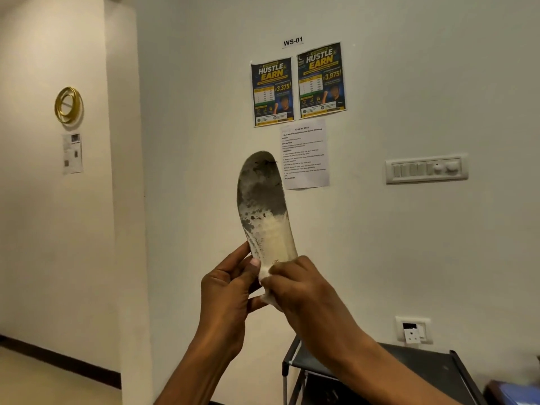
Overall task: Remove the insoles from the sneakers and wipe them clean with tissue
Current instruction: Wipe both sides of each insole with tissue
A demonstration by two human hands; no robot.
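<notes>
Insole is held upright at the middle of the view, toe end up and heel end down, in front of a pale wall. Its upper half is covered with dark grey grime, while the lower half is cream with grey flecks. The rounded toe edge and both long edges above the hands are free and touched by nothing.

The heel end is gripped by the left hand, the thumb laid across the face of the insole near its left edge and the fingers curled behind it. A white tissue is pinched in the curled fingers of the right hand and pressed against the heel end, just beside the left thumb. Only a small part of the tissue is seen, between the two hands.

Behind the toe end, an instruction sheet is taped to the wall, its left edge overlapped in view by the insole. Two posters are fixed above it, under a label reading WS-01. A switch panel is mounted well to the right, and a socket lower down. A gold ring is hung on the wall at far left.

Bare wall is left open on both sides of the insole. A black rack is seen below the right forearm, its top edge well under the hands.
</notes>
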